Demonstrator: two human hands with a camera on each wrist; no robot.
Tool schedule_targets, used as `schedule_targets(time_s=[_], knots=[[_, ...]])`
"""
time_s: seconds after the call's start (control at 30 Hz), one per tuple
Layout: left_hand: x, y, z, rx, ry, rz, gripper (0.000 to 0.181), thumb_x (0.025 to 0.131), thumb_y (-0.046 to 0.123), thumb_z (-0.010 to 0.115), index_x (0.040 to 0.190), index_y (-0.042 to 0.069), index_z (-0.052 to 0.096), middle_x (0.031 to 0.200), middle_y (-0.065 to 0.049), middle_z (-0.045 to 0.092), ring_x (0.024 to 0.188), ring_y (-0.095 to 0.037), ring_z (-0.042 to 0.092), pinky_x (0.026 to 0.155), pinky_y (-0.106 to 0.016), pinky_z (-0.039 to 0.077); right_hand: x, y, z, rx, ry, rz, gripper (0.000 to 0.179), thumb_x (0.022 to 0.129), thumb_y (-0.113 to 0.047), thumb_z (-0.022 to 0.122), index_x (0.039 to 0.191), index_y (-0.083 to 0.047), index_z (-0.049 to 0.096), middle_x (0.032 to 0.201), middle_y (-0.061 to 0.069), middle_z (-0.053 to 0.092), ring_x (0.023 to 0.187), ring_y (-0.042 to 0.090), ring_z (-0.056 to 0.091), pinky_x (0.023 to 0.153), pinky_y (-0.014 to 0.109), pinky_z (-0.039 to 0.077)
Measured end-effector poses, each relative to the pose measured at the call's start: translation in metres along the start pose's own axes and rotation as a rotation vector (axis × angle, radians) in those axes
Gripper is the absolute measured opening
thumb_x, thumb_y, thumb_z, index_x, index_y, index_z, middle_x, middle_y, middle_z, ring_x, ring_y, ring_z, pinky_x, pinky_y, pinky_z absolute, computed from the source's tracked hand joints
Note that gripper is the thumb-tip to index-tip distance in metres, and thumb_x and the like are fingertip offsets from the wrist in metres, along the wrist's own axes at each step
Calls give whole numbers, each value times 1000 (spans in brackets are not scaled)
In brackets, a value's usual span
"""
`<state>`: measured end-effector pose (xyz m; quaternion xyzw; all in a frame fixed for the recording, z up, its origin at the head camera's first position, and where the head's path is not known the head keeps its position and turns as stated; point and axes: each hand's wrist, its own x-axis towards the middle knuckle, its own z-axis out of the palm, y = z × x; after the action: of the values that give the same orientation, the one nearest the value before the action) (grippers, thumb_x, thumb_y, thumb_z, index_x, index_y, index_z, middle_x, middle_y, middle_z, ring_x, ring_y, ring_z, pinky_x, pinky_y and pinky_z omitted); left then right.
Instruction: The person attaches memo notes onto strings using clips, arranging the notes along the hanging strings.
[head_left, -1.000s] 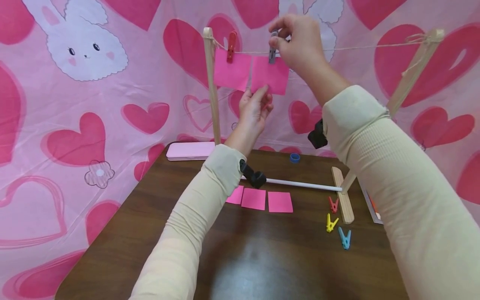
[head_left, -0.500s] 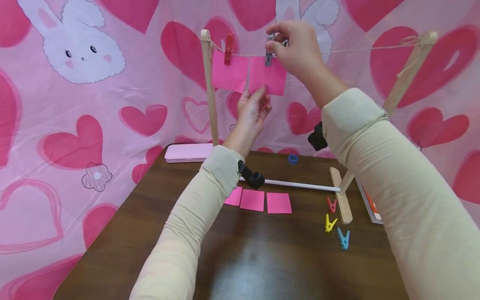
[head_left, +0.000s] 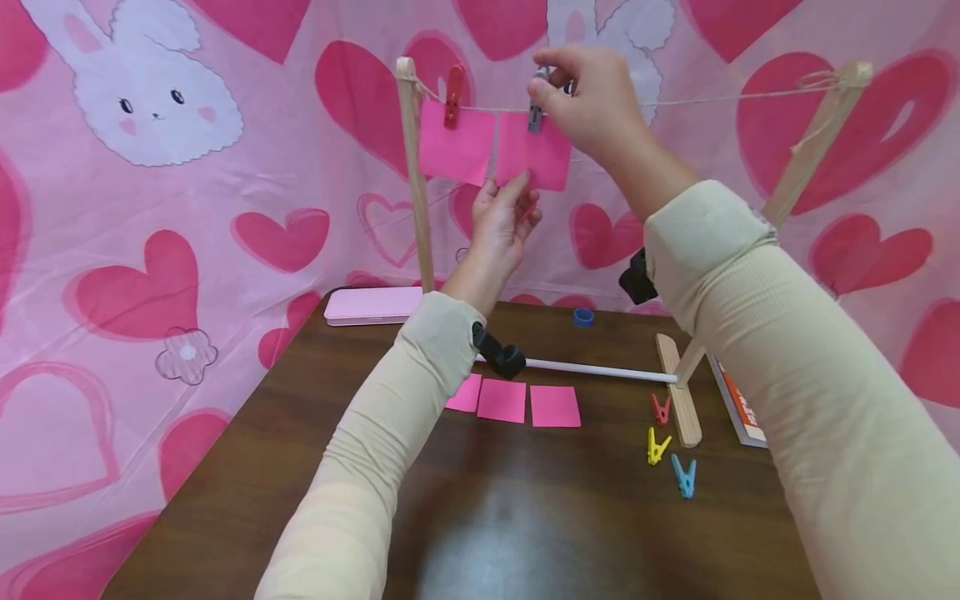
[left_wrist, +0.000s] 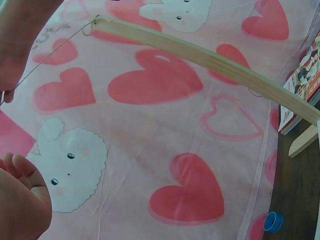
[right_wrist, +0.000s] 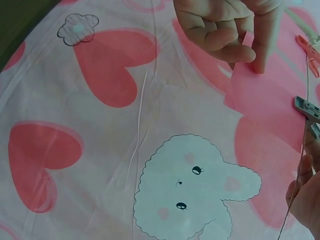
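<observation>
- The right hand [head_left: 588, 96] pinched the grey clothespin [head_left: 535, 118] near its upper end, between thumb and fingers; the clothespin lay directly at the fingertips, on the left side of that hand.
- Long axis: nearly upright, leaning slightly, with the lower end pointing down from the fingertips and crossing the string [head_left: 697, 102] at the top edge of the hanging note [head_left: 551, 158].
- Whether the jaws were fully closed over string and paper could not be determined.
- The left hand [head_left: 501, 221], lower and to the left of the right hand, pinched the hanging note at its lower edge, thumb in front; the sheet extended upward from that thumb to the clothespin.
- Governing relation, in this inspector's judgement: clothespin above, paper between, left hand below. The right hand was the nearer to the clothespin, being in contact; the left was apart from it.
- Farther left of the right hand, a red clothespin [head_left: 453, 96] held the neighbouring note [head_left: 456, 148] on the string, just beside the hanging note.
- Well below both hands, the tabletop [head_left: 480, 517] carried further pink notes [head_left: 502, 401] and, below the right hand, a yellow clothespin [head_left: 657, 448].
</observation>
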<state>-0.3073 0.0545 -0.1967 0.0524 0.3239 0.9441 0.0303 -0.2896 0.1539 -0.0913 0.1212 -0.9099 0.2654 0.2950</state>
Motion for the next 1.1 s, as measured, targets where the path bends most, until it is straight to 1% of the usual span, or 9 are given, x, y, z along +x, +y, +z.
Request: schedule_targets(time_s=[0.07,0.17,0.27,0.43,0.67,0.8,0.9,1.03,1.1], knots=[[0,1,-1,7,3,-1,14,88,6,62,97,11,54,62,-3,54,54,-12,54,46,-21,44,-1,0,0,-8,-4,-6,43,94,-36,49,134,-21,50,105,4,58,78,7,40,64,19,40],[-1,2,-2,8,27,-17,33,86,8,65,116,15,52,62,-2,54,53,-12,55,46,-21,46,-2,0,0,-49,-9,-15,44,95,-38,47,137,-23,47,105,4,58,77,8,39,62,20,38],[-2,4,-3,0,48,-29,47,85,9,67,126,21,49,59,-2,53,51,-11,55,46,-21,47,-2,1,0,-95,-10,-25,45,95,-38,45,138,-25,45,106,3,60,82,11,41,73,23,38],[-3,5,-5,-15,47,-27,35,84,9,67,112,27,55,58,-2,52,48,-10,55,44,-20,48,-3,2,0,-108,-8,-46,44,95,-39,44,136,-24,46,109,4,63,96,17,46,98,31,25],[-2,5,-9,-13,29,-14,20,84,8,67,89,23,55,62,0,53,49,-10,56,44,-20,49,-5,3,-2,-113,-10,-19,45,95,-44,42,136,-26,46,115,2,61,106,19,48,103,33,21],[-3,4,-13,-2,21,-13,19,84,7,67,91,22,57,62,-1,53,49,-10,56,44,-21,49,-6,6,-5,-97,-5,-9,45,95,-43,42,136,-26,46,116,3,61,108,19,49,97,32,34],[-4,3,-17,16,17,-17,20,84,6,67,95,20,56,68,-1,54,51,-10,56,45,-21,49,-9,11,-7,-102,27,-38,43,95,-41,42,135,-24,49,116,4,62,109,19,48,95,32,37],[-5,2,-23,58,17,-25,29,84,6,67,106,20,54,84,0,55,54,-11,56,47,-21,49,-16,17,-10,-113,132,-86,41,95,-38,43,130,-21,54,114,3,62,112,17,46,102,30,25],[-6,2,-27,89,9,-25,35,84,6,67,111,21,52,93,-1,56,56,-11,56,47,-21,49,-21,21,-12,-120,206,-135,39,95,-37,44,127,-18,57,113,3,62,111,17,45,100,29,26]])
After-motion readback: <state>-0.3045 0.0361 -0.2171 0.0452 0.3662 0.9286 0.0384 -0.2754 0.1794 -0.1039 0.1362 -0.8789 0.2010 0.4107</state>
